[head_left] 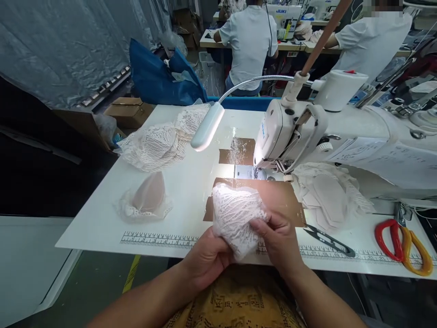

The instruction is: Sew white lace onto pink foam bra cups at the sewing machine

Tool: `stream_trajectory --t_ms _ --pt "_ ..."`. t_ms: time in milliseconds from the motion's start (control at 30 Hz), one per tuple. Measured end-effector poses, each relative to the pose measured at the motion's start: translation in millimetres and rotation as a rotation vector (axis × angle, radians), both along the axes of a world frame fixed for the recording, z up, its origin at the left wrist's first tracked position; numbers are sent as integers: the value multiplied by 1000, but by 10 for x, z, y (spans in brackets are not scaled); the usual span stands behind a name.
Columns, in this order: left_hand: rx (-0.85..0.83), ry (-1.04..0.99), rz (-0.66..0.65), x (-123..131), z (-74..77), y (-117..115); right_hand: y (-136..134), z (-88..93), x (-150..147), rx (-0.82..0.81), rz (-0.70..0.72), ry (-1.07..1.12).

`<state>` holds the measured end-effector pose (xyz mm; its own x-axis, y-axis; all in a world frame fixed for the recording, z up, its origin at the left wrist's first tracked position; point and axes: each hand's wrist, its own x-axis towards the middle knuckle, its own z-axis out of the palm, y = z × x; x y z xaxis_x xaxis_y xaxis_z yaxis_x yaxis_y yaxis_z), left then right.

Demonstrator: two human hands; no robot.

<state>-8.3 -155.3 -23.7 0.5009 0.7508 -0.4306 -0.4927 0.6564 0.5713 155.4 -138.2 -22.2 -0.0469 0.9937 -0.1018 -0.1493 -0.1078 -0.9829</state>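
A white lace bra cup is held up in front of the sewing machine, over the table's front edge. My left hand grips its lower left side, thumb and fingers closed on it. On the right side, my right hand pinches the lace between thumb and fingers. Another cup, beige with a lace border, lies to the left on the table. Farther back is a heap of lace cups. Right of the needle lie pale cut fabric pieces.
Thread snips and red-and-orange-handled scissors lie at the front right. A ruler strip runs along the front edge of the white table. A lamp hangs over the table. Co-workers sit at machines beyond.
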Motion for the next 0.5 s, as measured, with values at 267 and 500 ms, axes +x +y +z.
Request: stream_trajectory --t_ms 267,500 --pt "719 301 -451 -768 461 135 6 147 136 -5 273 -87" --pt "901 854 -435 -581 481 332 -85 211 -31 245 463 -381"
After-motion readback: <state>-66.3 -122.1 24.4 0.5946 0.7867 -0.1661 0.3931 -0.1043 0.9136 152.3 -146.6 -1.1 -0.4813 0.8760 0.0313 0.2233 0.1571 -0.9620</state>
